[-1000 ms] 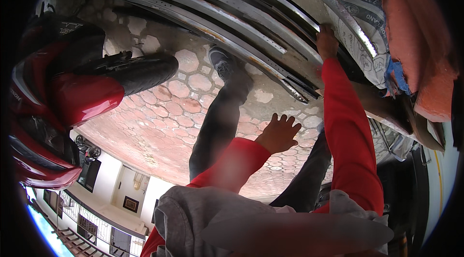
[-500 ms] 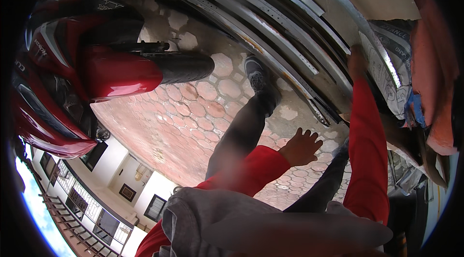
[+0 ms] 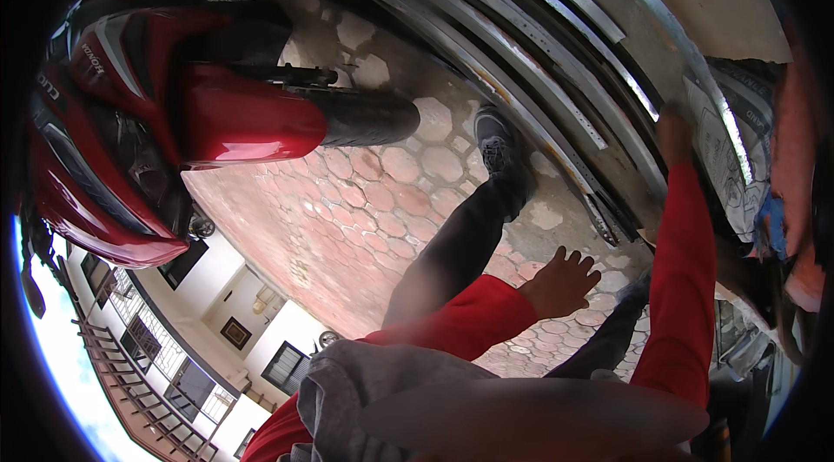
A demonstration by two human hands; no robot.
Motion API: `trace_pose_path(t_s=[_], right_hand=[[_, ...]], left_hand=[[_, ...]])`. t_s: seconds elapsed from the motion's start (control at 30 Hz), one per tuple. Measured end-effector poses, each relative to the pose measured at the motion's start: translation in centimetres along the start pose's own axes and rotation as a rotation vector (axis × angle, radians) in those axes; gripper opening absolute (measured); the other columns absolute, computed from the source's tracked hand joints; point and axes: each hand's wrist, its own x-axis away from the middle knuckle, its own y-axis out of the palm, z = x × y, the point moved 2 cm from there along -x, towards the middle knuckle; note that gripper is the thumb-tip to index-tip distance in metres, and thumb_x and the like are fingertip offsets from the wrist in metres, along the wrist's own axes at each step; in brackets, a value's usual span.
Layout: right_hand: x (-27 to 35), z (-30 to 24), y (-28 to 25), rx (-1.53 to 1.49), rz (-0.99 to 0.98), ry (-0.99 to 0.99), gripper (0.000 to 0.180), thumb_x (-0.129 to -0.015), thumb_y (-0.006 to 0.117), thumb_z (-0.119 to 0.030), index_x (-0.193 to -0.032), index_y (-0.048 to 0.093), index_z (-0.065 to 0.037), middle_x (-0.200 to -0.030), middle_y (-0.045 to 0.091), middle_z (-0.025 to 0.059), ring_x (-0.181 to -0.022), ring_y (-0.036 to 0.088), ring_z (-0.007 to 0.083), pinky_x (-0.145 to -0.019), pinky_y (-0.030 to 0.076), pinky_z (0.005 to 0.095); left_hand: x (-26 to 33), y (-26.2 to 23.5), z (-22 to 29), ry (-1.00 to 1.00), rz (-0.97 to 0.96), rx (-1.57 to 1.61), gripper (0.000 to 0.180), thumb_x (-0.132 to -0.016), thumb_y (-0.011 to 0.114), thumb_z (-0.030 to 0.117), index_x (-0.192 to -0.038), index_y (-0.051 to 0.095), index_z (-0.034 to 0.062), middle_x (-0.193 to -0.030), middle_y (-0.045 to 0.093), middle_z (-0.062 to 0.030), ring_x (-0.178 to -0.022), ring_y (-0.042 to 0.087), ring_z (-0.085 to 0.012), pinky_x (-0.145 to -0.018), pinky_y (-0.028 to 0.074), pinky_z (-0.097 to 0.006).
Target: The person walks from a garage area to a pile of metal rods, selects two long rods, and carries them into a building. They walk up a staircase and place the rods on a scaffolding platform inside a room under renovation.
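Note:
My left hand (image 3: 563, 284) hangs over the paving with its fingers apart and nothing in it. Up and to the right, my right hand (image 3: 675, 139) reaches to the end of a long grey metal bar (image 3: 638, 90), beside a printed sack (image 3: 725, 158). Its fingers are dark and mostly hidden, so a grip on the bar cannot be made out. Several long metal bars (image 3: 521, 58), some with rows of holes, lie side by side along the ground. Below them, nearer my left hand, is the end of a perforated bar (image 3: 601, 223).
A red motorcycle (image 3: 252, 119) stands on the left, its front wheel (image 3: 369, 117) pointing toward my foot (image 3: 495, 140). Hexagonal pavers (image 3: 373, 192) cover the ground. Orange-red material (image 3: 792, 149) and a blue scrap (image 3: 770, 223) lie at the right. A white building (image 3: 217, 314) shows at lower left.
The whole view has shifted, so the motorcycle, bars and feet appear farther right and slightly lower. My left hand stays spread, and my right hand remains by the bar's end.

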Motion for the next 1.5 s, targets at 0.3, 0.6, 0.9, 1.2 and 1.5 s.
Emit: trace_pose_path(t_s=[0.3,0.6,0.9,1.2,1.5], right_hand=[[0.2,-0.5,-3.4,-0.171,-0.002,0.201,0.025,-0.089,0.064,-0.020,-0.108,0.062,-0.003,-0.111,0.061,0.0163,-0.102,0.064,0.0351,-0.084,0.055,0.0462],[18.3,3.6,-6.2,-0.067,-0.768,0.338,0.060,-0.092,0.054,-0.058,-0.111,0.071,-0.004,-0.115,0.067,0.0209,-0.112,0.062,0.0359,-0.095,0.048,0.0488],[22.9,6.1,-2.4,-0.115,-0.798,0.307,0.054,-0.090,0.059,-0.046,-0.119,0.062,0.000,-0.130,0.059,0.0202,-0.120,0.057,0.0361,-0.098,0.047,0.0463],[24.6,14.7,-0.3,0.334,-0.102,0.190,0.031,-0.093,0.054,-0.025,-0.112,0.066,-0.003,-0.131,0.055,0.0148,-0.113,0.059,0.0353,-0.094,0.047,0.0521],[28.7,17.0,0.3,0.231,-0.940,0.343,0.031,-0.093,0.056,-0.027,-0.110,0.067,-0.004,-0.130,0.057,0.0156,-0.111,0.060,0.0366,-0.094,0.047,0.0521]], left_hand=[[-1.3,-1.2,-0.2,0.057,0.024,0.027,0.052,-0.083,0.072,0.032,-0.127,0.055,0.0094,-0.120,0.056,-0.0121,-0.114,0.055,-0.0284,-0.094,0.042,-0.044],[-2.7,-0.4,1.3,0.083,0.019,0.042,0.051,-0.084,0.072,0.035,-0.125,0.054,0.0097,-0.119,0.056,-0.0110,-0.113,0.053,-0.0282,-0.093,0.041,-0.046],[-4.3,0.8,2.8,0.060,-0.041,0.021,0.051,-0.086,0.070,0.033,-0.128,0.054,0.0088,-0.120,0.057,-0.0123,-0.113,0.056,-0.0299,-0.094,0.044,-0.046],[-5.1,3.0,3.7,0.050,-0.103,-0.071,0.051,-0.088,0.069,0.034,-0.129,0.054,0.0089,-0.123,0.057,-0.0141,-0.114,0.056,-0.0305,-0.095,0.044,-0.045],[-5.6,3.4,4.2,0.038,-0.165,-0.072,0.052,-0.089,0.068,0.036,-0.130,0.053,0.0083,-0.125,0.056,-0.0144,-0.116,0.056,-0.0310,-0.096,0.044,-0.045]])
